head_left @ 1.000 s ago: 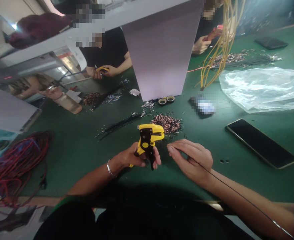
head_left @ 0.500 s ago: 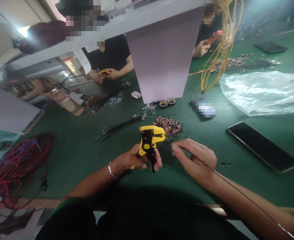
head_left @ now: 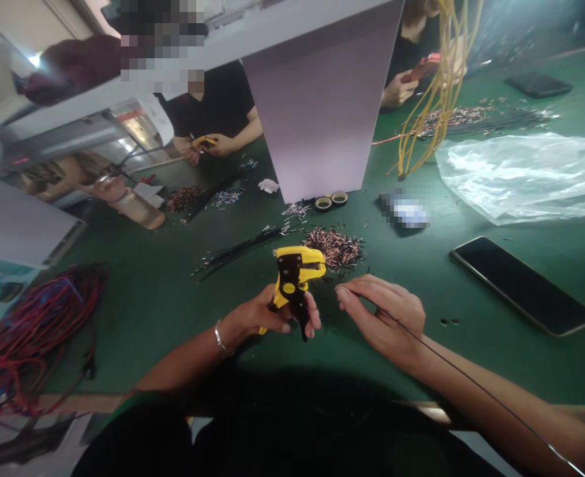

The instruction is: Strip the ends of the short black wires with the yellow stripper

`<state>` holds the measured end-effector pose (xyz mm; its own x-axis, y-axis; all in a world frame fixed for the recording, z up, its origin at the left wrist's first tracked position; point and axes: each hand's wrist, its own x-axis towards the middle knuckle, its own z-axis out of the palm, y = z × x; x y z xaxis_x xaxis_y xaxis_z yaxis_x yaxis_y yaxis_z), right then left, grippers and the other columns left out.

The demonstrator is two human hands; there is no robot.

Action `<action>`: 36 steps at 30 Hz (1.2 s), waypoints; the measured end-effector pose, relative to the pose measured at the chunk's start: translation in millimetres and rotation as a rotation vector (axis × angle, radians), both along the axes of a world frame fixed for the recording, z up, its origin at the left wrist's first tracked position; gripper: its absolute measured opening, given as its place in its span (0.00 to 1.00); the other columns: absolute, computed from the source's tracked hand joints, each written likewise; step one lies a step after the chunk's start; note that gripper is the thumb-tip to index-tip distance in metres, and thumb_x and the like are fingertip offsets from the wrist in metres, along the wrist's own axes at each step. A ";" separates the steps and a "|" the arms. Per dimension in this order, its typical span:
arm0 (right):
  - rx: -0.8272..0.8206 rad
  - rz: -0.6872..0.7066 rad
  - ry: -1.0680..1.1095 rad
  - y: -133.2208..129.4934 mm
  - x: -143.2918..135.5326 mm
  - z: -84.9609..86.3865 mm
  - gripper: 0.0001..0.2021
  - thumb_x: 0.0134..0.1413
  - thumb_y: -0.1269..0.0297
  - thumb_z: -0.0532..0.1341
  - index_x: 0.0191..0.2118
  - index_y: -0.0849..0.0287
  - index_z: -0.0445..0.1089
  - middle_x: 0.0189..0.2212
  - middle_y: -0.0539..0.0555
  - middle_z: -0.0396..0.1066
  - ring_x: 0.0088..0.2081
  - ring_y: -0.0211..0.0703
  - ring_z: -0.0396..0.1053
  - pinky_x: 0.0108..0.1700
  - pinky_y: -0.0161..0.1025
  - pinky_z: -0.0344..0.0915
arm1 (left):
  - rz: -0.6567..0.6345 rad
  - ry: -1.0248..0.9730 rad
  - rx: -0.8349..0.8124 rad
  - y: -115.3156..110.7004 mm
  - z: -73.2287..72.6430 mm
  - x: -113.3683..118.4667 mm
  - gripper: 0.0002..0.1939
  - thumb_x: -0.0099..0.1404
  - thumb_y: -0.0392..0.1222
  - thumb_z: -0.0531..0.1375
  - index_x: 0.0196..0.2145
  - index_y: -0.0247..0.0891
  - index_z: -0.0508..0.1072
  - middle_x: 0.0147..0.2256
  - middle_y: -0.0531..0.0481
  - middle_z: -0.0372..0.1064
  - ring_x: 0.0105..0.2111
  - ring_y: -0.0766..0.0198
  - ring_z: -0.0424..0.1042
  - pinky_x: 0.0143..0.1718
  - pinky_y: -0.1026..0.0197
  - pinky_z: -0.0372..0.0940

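Observation:
My left hand (head_left: 272,311) is wrapped round the handles of a yellow and black wire stripper (head_left: 291,271), whose jaws point to the right. Pinched between the thumb and fingers of my right hand (head_left: 386,308) is a thin black wire (head_left: 464,369), which trails back along my forearm to the lower right. The held end lies close to the fingertips, just right of the stripper and apart from its jaws. Behind the tool is a heap of short copper and black wire scraps (head_left: 334,248). A bundle of black wires (head_left: 242,250) lies to its left.
A dark phone (head_left: 523,285) lies at the right, near a clear plastic bag (head_left: 525,179). Two tape rolls (head_left: 323,203) sit by a pale upright panel (head_left: 324,126). Red cable coils (head_left: 38,331) fill the left edge. Co-workers' hands (head_left: 212,146) hold tools across the table.
My right hand has shifted very slightly left with the wire. The view has moved a little; the grip on the wire stripper looks the same.

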<state>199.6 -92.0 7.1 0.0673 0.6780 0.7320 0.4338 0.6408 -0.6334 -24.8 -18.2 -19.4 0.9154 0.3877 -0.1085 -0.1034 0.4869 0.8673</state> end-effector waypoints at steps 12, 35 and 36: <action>0.001 -0.009 -0.036 -1.9 -1.9 1.6 0.07 0.59 0.75 0.62 0.34 0.59 0.75 0.25 0.52 0.78 0.25 0.38 0.75 0.29 0.33 0.74 | -0.025 0.002 0.061 -0.6 -0.4 -1.3 0.24 0.55 0.38 0.71 0.49 0.35 0.74 0.43 0.37 0.77 0.39 0.55 0.77 0.44 0.50 0.70; -0.041 -0.026 -0.023 3.3 -0.6 -4.7 0.07 0.60 0.74 0.62 0.32 0.58 0.75 0.22 0.51 0.76 0.23 0.38 0.73 0.27 0.34 0.71 | 0.119 0.029 0.043 -5.4 6.4 4.7 0.22 0.51 0.38 0.71 0.45 0.32 0.75 0.39 0.38 0.78 0.34 0.56 0.77 0.40 0.52 0.71; -0.032 -0.029 -0.032 3.1 -1.0 -4.8 0.07 0.60 0.74 0.62 0.32 0.58 0.76 0.23 0.52 0.76 0.23 0.38 0.74 0.27 0.34 0.71 | 0.116 0.042 0.067 -6.2 7.8 5.2 0.22 0.52 0.38 0.71 0.44 0.32 0.75 0.39 0.38 0.78 0.35 0.56 0.76 0.40 0.52 0.71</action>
